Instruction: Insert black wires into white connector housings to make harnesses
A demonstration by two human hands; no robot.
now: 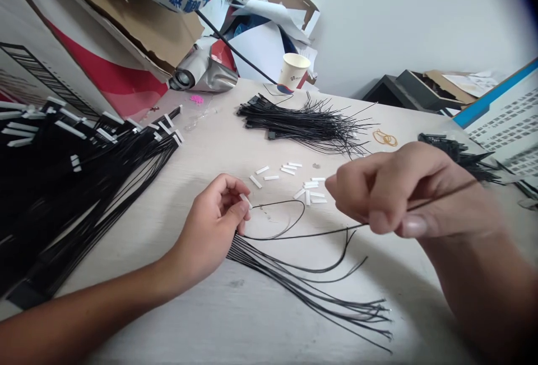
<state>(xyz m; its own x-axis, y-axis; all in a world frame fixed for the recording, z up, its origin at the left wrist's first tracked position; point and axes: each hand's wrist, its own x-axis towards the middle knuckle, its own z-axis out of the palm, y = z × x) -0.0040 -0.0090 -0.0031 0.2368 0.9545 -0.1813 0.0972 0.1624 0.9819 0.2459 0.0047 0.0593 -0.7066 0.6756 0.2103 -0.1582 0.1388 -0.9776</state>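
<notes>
Cord work, both hands busy: your L hand (216, 213) has its thumb pressed to the fingers, pinching a small white tab (246, 202) at the tips. Thin blk loop (290, 202) runs from that tab out to the R & curls back twd the same hand. Your R hand (390, 191), nearer the cam & a bit blurred, pinches a blk cord (311, 235) btwn thumb & fingers, w/ the cord drawn fairly straight from under your L hand & running on past your R; can't tell if loop & cord are one pc. Blk strands (290, 289) fan out from below your L hand, R & twd you, on the pale tbl (176, 326). Loose white pcs (308, 197) lie scattered btwn & beyond your hands, some touching. Farther back: big blk bundle (302, 124), w/ yellow bands (385, 138) near its R end & a paper cup (294, 70) standing behind. L side: heap of blk cords (130, 180) w/ white tabs at their ends. R side: another blk bunch (458, 157), partly behind your R hand
</notes>
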